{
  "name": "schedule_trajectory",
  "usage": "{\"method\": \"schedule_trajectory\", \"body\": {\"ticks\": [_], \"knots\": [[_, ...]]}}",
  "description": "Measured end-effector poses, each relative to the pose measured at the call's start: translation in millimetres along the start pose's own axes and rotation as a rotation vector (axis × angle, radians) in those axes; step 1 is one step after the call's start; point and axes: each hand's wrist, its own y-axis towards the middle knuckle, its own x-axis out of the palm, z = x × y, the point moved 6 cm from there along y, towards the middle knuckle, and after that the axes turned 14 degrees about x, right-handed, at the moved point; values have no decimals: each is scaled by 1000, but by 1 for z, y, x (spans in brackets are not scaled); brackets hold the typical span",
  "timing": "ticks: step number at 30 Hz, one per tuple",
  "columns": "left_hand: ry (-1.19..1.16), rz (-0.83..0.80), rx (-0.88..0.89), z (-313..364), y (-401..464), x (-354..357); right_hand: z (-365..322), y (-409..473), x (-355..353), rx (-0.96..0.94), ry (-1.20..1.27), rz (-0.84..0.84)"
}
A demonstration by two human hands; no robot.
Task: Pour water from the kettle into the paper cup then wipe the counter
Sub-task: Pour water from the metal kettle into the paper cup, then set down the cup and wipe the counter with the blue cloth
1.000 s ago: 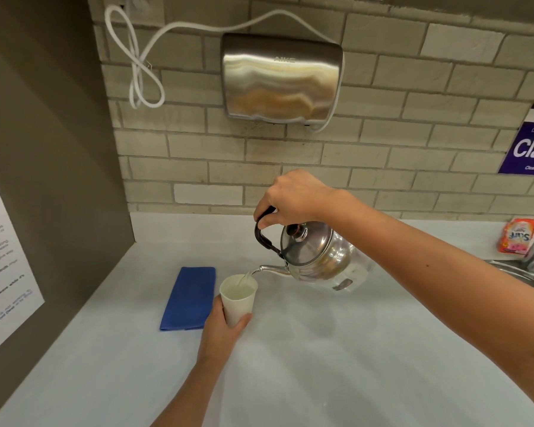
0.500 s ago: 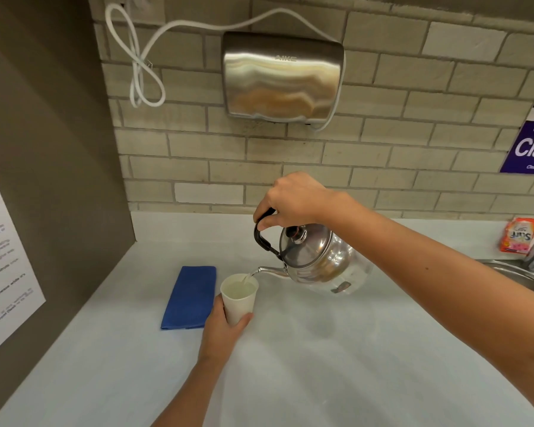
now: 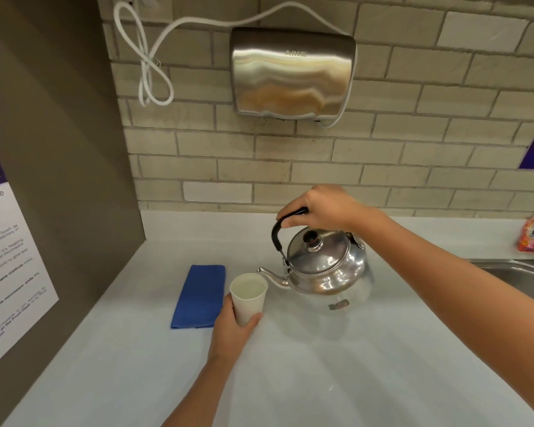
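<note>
My left hand point(image 3: 232, 328) grips the cup point(image 3: 248, 297) low on its wall, fingers curled round it, thumb on the near right side. The cup stands upright on the counter point(image 3: 321, 365), water inside. My right hand point(image 3: 318, 208) is closed over the black handle of the kettle point(image 3: 324, 269), fingers fully wrapped. The spout tip sits just beside the cup rim. The blue cloth point(image 3: 199, 295) lies flat, just left of the cup.
</note>
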Motion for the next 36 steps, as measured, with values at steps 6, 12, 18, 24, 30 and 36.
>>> {"method": "schedule_trajectory", "body": {"ticks": [6,12,18,24,30,36], "knots": [[-18,9,-12,-2,-1,0,47,16,6,197,300,-32],[-1,9,-14,-4,0,1,64,57,24,276,453,203],[-16,11,-25,-14,2,3,64,90,88,366,526,191],[-6,10,-26,-16,2,3,69,106,124,405,553,164],[-5,1,-28,-15,0,1,70,116,139,374,545,130],[-6,-18,-34,-9,1,2,63,106,138,320,377,162]]}}
